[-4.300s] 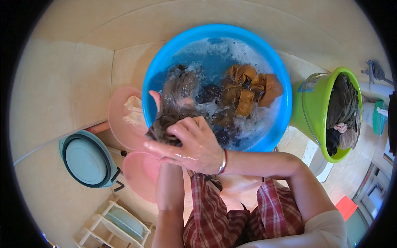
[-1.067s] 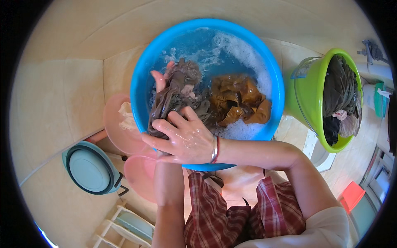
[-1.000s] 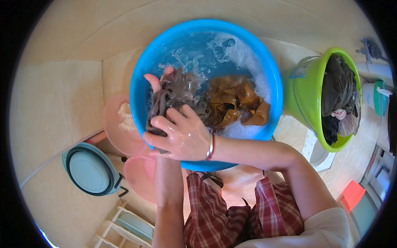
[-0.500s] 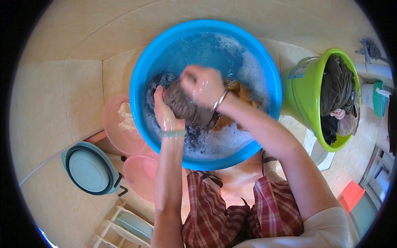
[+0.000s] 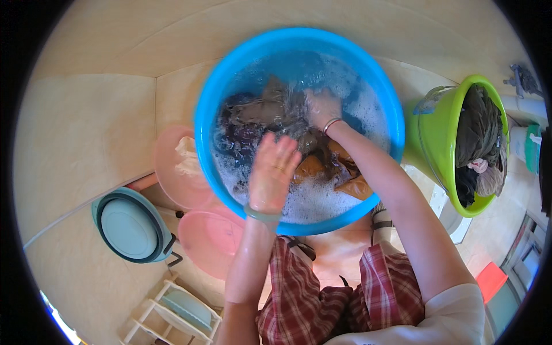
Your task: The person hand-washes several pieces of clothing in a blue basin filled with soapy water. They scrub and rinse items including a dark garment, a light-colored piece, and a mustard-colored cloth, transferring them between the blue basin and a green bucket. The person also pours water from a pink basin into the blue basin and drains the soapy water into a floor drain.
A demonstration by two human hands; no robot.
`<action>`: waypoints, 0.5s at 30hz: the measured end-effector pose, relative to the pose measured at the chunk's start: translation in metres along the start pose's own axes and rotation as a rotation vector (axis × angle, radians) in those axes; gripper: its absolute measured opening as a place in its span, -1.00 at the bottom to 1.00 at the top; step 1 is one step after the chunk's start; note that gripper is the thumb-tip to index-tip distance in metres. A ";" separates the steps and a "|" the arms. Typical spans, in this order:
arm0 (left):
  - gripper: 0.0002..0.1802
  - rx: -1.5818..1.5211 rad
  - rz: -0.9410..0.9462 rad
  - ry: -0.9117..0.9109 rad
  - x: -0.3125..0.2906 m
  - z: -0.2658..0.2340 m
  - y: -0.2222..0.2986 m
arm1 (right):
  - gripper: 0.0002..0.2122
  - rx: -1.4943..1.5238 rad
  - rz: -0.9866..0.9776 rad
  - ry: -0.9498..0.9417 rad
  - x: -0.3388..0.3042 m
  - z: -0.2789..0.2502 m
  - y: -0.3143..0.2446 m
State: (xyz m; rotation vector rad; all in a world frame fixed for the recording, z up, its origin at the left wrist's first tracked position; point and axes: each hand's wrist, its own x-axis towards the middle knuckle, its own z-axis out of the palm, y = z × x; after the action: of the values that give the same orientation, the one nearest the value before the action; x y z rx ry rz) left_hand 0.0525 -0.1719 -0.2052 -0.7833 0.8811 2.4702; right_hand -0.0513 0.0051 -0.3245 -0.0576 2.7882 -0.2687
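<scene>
A large blue basin [image 5: 397, 121] holds soapy water and soaking clothes. My left hand [image 5: 273, 167] is above the near-left part of the water, its fingers stretched out and nothing in them. A grey-brown cloth [image 5: 259, 112] floats spread out beyond it, beside dark patterned cloth [image 5: 236, 141]. Right of that, my right hand [image 5: 323, 109] dips into the water at the cloth's edge. Splashing and blur hide its fingers, so its grip does not show. Mustard-brown cloth [image 5: 310, 168] lies half sunk below my right wrist, among white suds.
A lime-green bucket [image 5: 422, 138] full of dark clothes leans at the right. Left of the basin are two pink basins [image 5: 198, 244], one with white cloth [image 5: 187, 155] inside. A teal collapsible basin [image 5: 129, 233] and a white rack [image 5: 149, 322] stand by the left wall.
The grey-brown cloth has left my left hand and now lies in the water. My hands have parted: the left drew nearer and opened, the right moved right and down into the water.
</scene>
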 end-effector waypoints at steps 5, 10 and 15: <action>-0.11 -0.078 -0.236 0.066 -0.019 0.010 -0.029 | -0.56 0.572 0.118 0.226 -0.025 -0.046 -0.032; 0.21 -0.331 -0.218 -0.016 -0.008 0.021 -0.021 | -0.50 1.093 -0.144 0.289 -0.086 -0.140 -0.054; 0.09 -0.203 -0.076 -0.286 0.006 0.052 0.027 | -0.46 1.175 -0.431 0.257 -0.149 -0.184 -0.058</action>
State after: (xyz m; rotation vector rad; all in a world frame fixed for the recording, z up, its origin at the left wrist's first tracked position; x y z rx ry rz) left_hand 0.0150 -0.1554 -0.1636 -0.4976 0.4957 2.5459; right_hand 0.0278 -0.0085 -0.0946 -0.3419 2.3462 -2.0295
